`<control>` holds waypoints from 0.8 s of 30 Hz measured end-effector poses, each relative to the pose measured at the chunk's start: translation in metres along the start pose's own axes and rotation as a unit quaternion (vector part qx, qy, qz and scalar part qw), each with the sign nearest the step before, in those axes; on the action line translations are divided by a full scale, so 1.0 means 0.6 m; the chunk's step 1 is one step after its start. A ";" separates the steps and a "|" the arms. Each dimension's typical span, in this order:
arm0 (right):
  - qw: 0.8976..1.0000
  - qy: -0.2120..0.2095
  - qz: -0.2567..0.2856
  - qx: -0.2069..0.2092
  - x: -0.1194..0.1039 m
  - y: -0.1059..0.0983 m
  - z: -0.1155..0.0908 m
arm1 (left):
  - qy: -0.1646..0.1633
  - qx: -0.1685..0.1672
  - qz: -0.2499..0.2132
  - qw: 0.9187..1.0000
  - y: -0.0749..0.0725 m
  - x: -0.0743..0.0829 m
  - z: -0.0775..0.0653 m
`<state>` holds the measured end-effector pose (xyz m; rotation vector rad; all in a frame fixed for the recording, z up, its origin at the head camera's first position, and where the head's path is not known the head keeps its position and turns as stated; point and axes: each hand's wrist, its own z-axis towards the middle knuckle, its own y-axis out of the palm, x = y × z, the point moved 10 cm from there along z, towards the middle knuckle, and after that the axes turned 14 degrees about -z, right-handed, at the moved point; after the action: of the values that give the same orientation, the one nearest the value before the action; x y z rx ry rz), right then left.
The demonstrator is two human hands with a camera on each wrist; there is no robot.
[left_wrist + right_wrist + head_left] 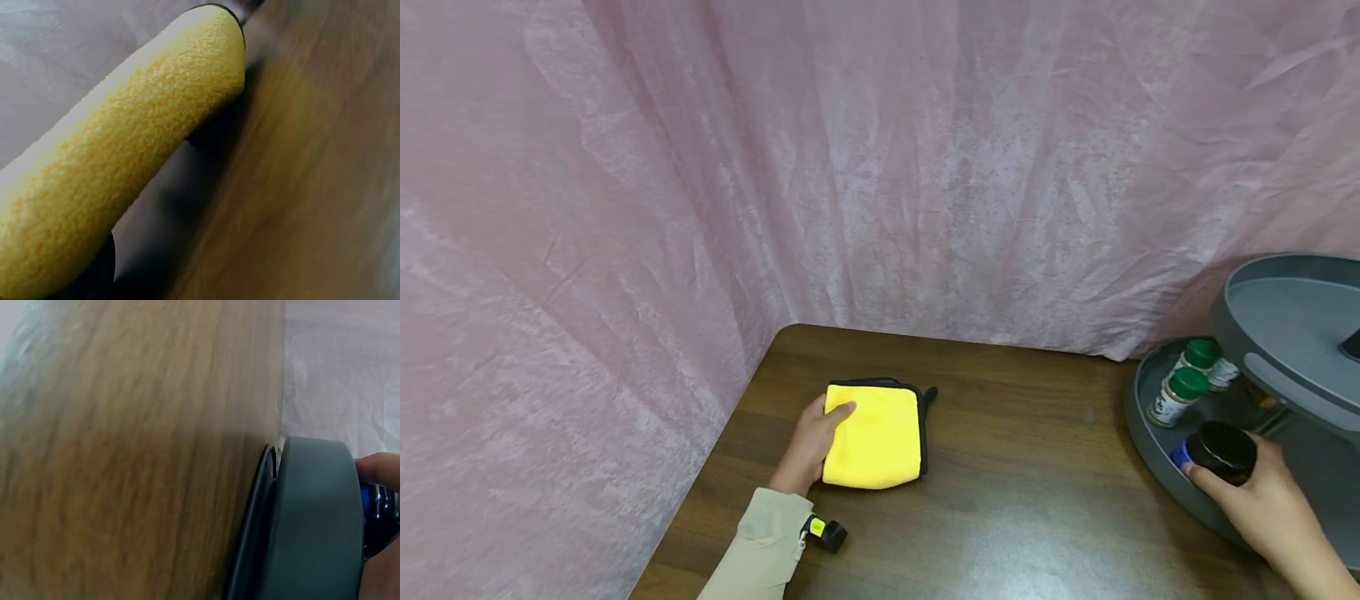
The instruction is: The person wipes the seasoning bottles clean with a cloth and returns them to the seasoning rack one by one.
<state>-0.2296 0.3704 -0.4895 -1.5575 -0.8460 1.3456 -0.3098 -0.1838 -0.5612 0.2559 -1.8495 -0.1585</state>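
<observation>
My left hand (811, 440) pinches the left edge of a folded yellow cloth (874, 437) with black trim, thumb on top and the other fingers underneath. In the left wrist view the cloth's fluffy fold (125, 144) fills much of the picture, with a dark shadow between it and the wood. At the right, my right hand (1273, 500) grips a dark jar (1223, 452) with a black lid and a bit of blue label. The jar is inside the rim of the lower tier of a grey two-tier round tray (1150, 458). A fingertip (378, 469) shows against it in the right wrist view.
Two green-capped spice jars (1176, 398) stand on the lower tier behind the dark jar, a white-labelled container beside them. The upper tier (1300, 321) overhangs part of the lower one. A brown wooden table (1030, 492) lies beneath, with pink curtains (925, 167) along its back and left.
</observation>
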 end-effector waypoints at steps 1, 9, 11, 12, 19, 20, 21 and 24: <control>1.000 -0.004 0.002 0.002 -0.002 0.000 0.000 | 0.002 0.004 0.000 1.000 -0.005 0.001 0.002; 0.999 -0.031 -0.007 0.022 -0.016 -0.004 0.007 | 0.027 0.026 0.015 0.999 -0.031 0.005 0.010; 1.000 -0.016 -0.013 0.011 -0.015 -0.002 0.007 | 0.033 0.031 0.022 0.999 -0.035 0.006 0.010; 1.000 -0.011 -0.015 0.007 -0.015 -0.001 0.007 | 0.036 0.033 0.024 0.999 -0.036 0.007 0.010; 1.000 0.004 0.005 0.014 -0.020 -0.002 0.011 | 0.065 0.018 0.015 0.998 -0.034 0.010 0.012; 1.000 0.003 0.009 0.021 -0.022 -0.004 0.012 | 0.066 0.018 0.007 0.998 -0.036 0.010 0.012; 0.999 -0.003 0.014 0.030 -0.026 -0.006 0.013 | 0.065 0.022 -0.003 0.998 -0.039 0.009 0.012; 0.998 -0.010 0.020 0.051 -0.034 -0.010 0.009 | 0.062 0.046 -0.011 0.997 -0.052 0.005 0.009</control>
<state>-0.2380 0.3554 -0.4763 -1.4911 -0.7516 1.4136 -0.3130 -0.2149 -0.5674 0.3436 -1.7338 -0.0708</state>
